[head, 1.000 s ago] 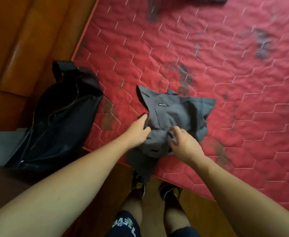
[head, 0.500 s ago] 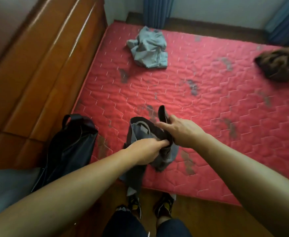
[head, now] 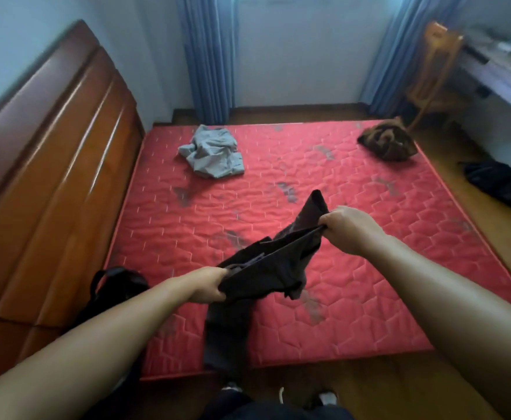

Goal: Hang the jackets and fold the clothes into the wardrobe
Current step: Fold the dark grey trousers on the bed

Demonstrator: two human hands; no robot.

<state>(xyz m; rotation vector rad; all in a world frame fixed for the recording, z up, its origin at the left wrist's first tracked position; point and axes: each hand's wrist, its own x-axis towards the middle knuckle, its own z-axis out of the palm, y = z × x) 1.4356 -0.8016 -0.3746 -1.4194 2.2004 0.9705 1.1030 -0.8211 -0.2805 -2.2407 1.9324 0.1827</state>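
Note:
I hold a dark grey garment (head: 266,268) up over the near part of the red mattress (head: 354,283). My left hand (head: 207,283) grips its left edge and my right hand (head: 346,227) grips its right edge, higher and farther out. The cloth is stretched between them, and a long part hangs down past the mattress's front edge. A crumpled light grey garment (head: 211,153) lies at the far left of the mattress. A brown garment (head: 387,140) lies bunched at its far right corner.
A wooden headboard (head: 45,177) runs along the left. A black bag (head: 111,289) sits by the mattress's near left corner. Another dark item (head: 502,183) lies on the wooden floor at right. Blue curtains, a wooden chair (head: 432,71) and a desk stand at the back.
I have lifted the dark grey garment off the mattress and pulled my hands apart, stretching it. My head has risen, bringing the far wall and curtains into view.

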